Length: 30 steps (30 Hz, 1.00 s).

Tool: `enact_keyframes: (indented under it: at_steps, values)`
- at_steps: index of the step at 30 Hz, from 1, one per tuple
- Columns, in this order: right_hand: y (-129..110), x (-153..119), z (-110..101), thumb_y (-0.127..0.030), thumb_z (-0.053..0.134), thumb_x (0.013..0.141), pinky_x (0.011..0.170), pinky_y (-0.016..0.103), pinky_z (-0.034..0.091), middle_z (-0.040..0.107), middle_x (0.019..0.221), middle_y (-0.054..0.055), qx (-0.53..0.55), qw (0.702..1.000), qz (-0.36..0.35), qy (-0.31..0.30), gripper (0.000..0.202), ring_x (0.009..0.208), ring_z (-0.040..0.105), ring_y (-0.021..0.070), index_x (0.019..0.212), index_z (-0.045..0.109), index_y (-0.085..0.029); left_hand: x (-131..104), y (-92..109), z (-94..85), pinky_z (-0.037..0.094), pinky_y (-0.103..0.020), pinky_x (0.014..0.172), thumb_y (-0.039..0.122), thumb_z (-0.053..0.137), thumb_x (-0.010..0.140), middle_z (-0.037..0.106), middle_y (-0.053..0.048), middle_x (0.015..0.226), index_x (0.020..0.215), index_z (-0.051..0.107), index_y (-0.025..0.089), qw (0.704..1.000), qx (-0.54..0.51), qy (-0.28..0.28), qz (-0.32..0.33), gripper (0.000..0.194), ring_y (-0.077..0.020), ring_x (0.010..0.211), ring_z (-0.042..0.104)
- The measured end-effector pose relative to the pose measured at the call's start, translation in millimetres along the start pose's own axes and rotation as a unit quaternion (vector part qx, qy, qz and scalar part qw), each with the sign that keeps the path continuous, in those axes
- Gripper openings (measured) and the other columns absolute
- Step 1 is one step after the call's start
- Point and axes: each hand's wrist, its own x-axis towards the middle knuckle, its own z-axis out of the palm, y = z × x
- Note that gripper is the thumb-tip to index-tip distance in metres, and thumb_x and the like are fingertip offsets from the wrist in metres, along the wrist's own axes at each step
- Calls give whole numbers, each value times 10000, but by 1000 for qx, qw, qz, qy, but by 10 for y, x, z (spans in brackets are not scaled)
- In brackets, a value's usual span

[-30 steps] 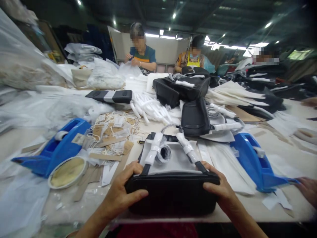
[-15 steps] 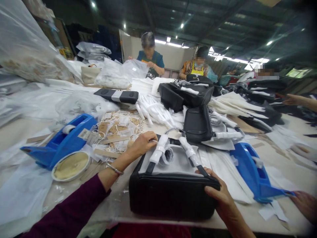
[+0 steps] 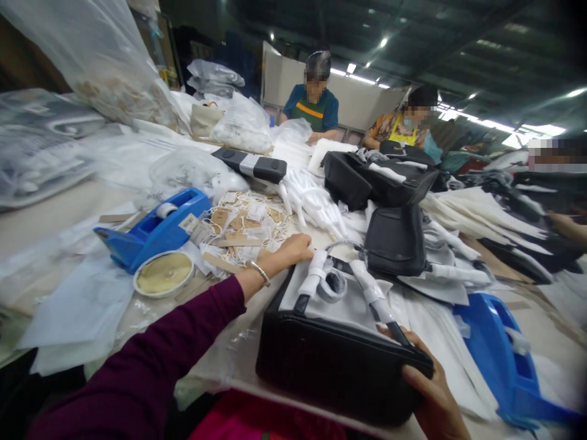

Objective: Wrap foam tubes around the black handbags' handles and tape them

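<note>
A black handbag (image 3: 339, 366) stands at the front edge of the table, with a white sheet (image 3: 293, 287) lying over its top. Its handles (image 3: 316, 273) are wrapped in white padding and tape, and a clear-wrapped coil (image 3: 334, 286) lies between them. My left hand (image 3: 296, 249) is closed at the far left top corner of the bag, its fingertips partly hidden. Around the bag's right end my right hand (image 3: 428, 382) is closed, thumb on the front and fingers behind the top edge.
Blue tape dispensers stand left (image 3: 153, 229) and right (image 3: 499, 360). Near the left one lie a round tub (image 3: 164, 274) and a heap of corded tags (image 3: 247, 223). More black bags (image 3: 395, 238) and white wrapped pieces (image 3: 309, 198) lie beyond. Co-workers (image 3: 316, 104) sit across the table.
The view has swung left, so everything appears shifted right. Both hands keep their places on the handbag, which now looks more tilted in view. The co-worker opposite has lowered a clear plastic bag.
</note>
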Motion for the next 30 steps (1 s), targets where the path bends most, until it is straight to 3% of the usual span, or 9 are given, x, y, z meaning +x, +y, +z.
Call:
enact_keyframes:
  at_steps: [3,6,10,12,14,18,21,26,30]
  values:
    - [16,-42,9,-545,697,604,897,461,398,622,1183,108,10,999,27,23,501,1133,520,408,1000,671,-238,-133,-46,-162,373,-263,599,269,669,657,567,-10,708,785,578,166,999,-24,32,3,188,-156,661,509]
    - [-15,-91,41,-556,672,634,887,475,409,610,1220,116,15,998,41,34,472,1137,527,416,988,662,-244,-504,-94,-443,421,-277,694,198,588,723,604,-41,875,877,588,166,993,-67,83,43,157,-157,762,536]
    - [-43,-112,71,-560,625,674,897,510,403,593,1254,99,6,998,61,30,439,1187,492,426,1004,641,-271,-1169,-154,-639,459,-284,697,216,545,766,620,-38,834,870,622,161,975,-220,16,-19,141,-157,764,568]
    - [-19,-100,76,-596,603,675,926,530,389,597,1250,91,-1,998,51,40,453,1227,455,431,994,643,-277,-1434,-159,-552,483,-294,690,245,553,766,616,-31,797,901,612,154,929,-358,-20,-90,173,-148,714,585]
    - [23,-86,77,-663,576,665,927,535,402,607,1239,90,-13,998,31,51,520,1225,457,436,1011,650,-281,-1600,-131,-369,486,-281,703,233,581,745,621,-35,837,939,589,152,865,-482,-2,-142,211,-143,747,597]
    - [94,-80,62,-698,558,687,831,534,486,644,1196,83,-36,997,9,62,649,1061,589,414,1195,604,-296,-1694,25,-20,466,-255,760,217,644,713,640,-48,939,976,554,159,754,-622,56,-203,284,-149,849,613]
    - [100,-83,33,-585,571,768,731,522,535,700,1071,67,-54,996,21,67,565,902,661,364,1266,571,-320,-1692,160,58,459,-238,685,226,621,730,647,-29,937,1008,532,181,694,-678,67,-233,295,-129,747,613]
    - [48,-46,12,-468,602,794,604,456,560,734,875,28,-64,994,38,83,427,733,679,306,1208,620,-366,-1713,244,66,436,-212,616,256,645,704,638,21,862,1014,512,215,667,-713,28,-216,340,-108,654,582]
    - [-15,-25,93,-464,663,729,588,390,567,733,805,23,-5,987,84,138,433,689,671,266,1127,666,-294,-1719,233,125,429,-220,611,328,653,705,606,43,762,1047,495,213,687,-697,-8,-203,394,-103,598,537]
